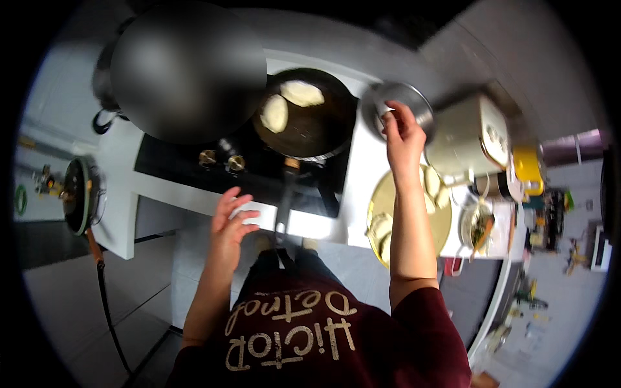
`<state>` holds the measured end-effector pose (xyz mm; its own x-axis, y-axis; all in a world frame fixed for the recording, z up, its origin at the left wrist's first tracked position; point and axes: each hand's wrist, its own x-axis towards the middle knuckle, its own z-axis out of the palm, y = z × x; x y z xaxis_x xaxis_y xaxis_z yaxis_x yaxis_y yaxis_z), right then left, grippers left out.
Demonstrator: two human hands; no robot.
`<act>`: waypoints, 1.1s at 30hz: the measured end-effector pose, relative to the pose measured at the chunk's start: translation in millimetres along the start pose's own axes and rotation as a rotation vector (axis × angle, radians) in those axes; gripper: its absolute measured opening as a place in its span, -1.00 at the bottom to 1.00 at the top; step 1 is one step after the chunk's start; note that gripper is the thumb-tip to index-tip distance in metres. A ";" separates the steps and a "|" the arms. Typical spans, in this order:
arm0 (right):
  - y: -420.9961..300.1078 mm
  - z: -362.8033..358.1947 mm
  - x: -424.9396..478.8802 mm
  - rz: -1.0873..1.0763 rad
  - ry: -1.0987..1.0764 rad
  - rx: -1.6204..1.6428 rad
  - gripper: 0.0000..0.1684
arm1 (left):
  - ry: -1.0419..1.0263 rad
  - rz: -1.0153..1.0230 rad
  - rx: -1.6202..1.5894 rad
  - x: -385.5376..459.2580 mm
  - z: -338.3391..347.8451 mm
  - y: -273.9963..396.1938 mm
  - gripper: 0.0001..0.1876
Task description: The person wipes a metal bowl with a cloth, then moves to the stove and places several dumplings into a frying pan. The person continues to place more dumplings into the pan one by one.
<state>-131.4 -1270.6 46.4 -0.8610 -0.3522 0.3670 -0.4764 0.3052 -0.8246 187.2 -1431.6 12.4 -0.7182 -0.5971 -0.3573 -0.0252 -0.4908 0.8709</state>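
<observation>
A black frying pan [318, 126] with oil in it sits on the stove before me, its handle toward my body. Two pale, half-moon filled dough pieces [302, 93] lie apart in its upper left part. My left hand [230, 220] hovers empty near the counter's front edge, fingers spread, left of the pan handle [285, 194]. Over a round stainless-steel vessel or lid [417, 104] right of the pan, my right hand [405, 131] has its fingers curled; whether they grip anything is unclear. My right forearm passes over a yellow round tray [441, 230] bearing several more dough pieces [381, 225].
A black glass cooktop [165, 157] with brass-toned knobs [236, 163] surrounds the pan. Behind the tray stands a cream-coloured box-shaped container [453, 136]. A bowl of greenish filling [478, 225] with a utensil is farther right. Another wooden-handled pan [75, 194] is at the left. A blurred patch covers the upper left.
</observation>
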 end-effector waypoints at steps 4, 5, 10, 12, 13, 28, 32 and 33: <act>69.9 -92.2 -69.4 0.264 0.148 -0.051 -0.77 | 0.099 0.138 0.065 -14.4 14.2 -10.7 -0.61; 90.9 -109.0 -90.7 0.323 0.175 -0.075 -0.77 | 0.136 0.187 0.095 -17.5 15.8 -12.3 -0.64; 150.5 -149.6 -185.0 0.529 0.082 -0.267 -0.76 | 0.110 0.382 0.224 -26.5 33.8 -9.9 -0.68; 160.6 -146.4 -206.2 0.505 -0.066 -0.377 -0.72 | 0.083 0.435 0.241 -30.3 45.6 -7.5 -0.69; 166.5 -142.9 -214.3 0.505 -0.103 -0.345 -0.69 | 0.067 0.449 0.245 -32.0 53.4 -6.3 -0.69; 193.2 -127.1 -196.9 0.521 -0.655 -0.406 -0.14 | -0.001 0.447 0.308 -64.7 96.9 -25.1 -0.72; 190.8 -123.5 -192.1 0.560 -0.718 -0.441 -0.14 | 0.009 0.463 0.329 -70.2 92.8 -29.5 -0.71; 194.5 -123.3 -192.4 0.566 -0.719 -0.443 -0.13 | 0.018 0.456 0.329 -71.4 92.9 -29.5 -0.71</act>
<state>-80.4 -1034.4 -131.5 -0.7386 -0.4583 -0.4945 -0.1811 0.8413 -0.5093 174.6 -1315.5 43.6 -0.6954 -0.7144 0.0771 0.0675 0.0419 0.9968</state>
